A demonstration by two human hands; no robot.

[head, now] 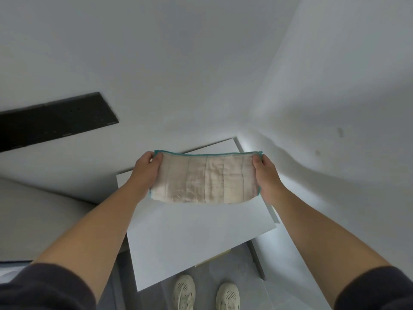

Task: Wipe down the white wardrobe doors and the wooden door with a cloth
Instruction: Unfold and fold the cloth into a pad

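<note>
At the far left a black panel [55,121] is set in a plain white surface, well apart from the work. Next comes the left hand [145,173], its grip closed on the left end of the cloth [204,179], with the fingers curled round the short edge. The cloth is a pale, folded strip with a teal stitched border and dull greyish patches across its face. It hangs in the air, stretched level between the two hands at about chest height, and touches no surface. Below and behind it stands a flat white panel [190,242]. This may be one of the wardrobe doors, though the wide-angle view does not settle that. Under it are the grey tiled floor [245,276] and a pair of pale perforated shoes [184,291]. The right hand [267,177] mirrors the left, its grip pinching the right end of the cloth with the thumb laid on the upper face. Beyond it a broad white surface [335,86] rises to the right, faintly marked. No wooden door is in view. The step in hand looks like readying the cloth, folding or squaring it into a pad rather than wiping. The next move probably calls for one hand to let go and the other to gather the pad flat under its palm. It would then press the pad to the nearest white door face and draw it across in overlapping strokes, with a cleaner fold turned outward.
</note>
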